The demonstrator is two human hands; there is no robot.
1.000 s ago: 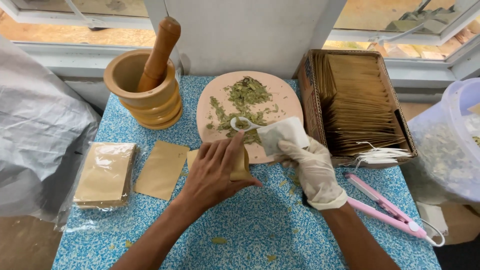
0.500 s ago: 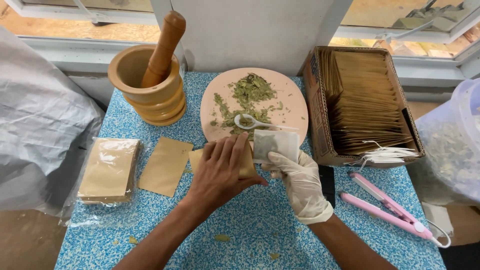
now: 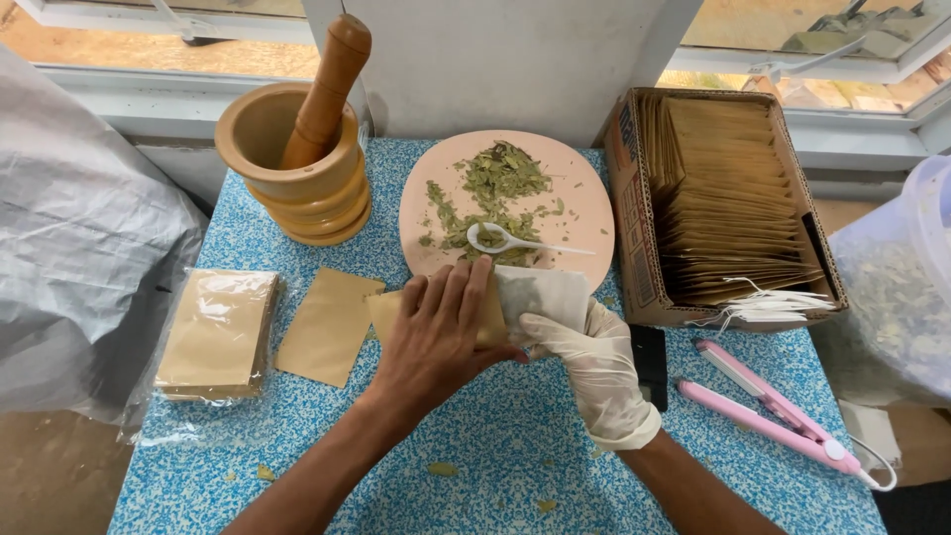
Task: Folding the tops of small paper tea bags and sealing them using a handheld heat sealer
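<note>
1. The left hand [image 3: 436, 332] covers most of the tan envelope [image 3: 381, 309].
2. The clear bag [image 3: 897, 297] of dried leaves is cut off by the right edge.
3. The grip of the gloved right hand [image 3: 584, 362] on the white sachet [image 3: 543, 295] is partly hidden.

Blue-speckled table [image 3: 297, 446] — pink plate [image 3: 584, 203]

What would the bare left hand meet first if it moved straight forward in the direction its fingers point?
Probably the pink plate: the left hand points up-right, toward the plate's near rim, the white spoon and the dried leaves.
</note>
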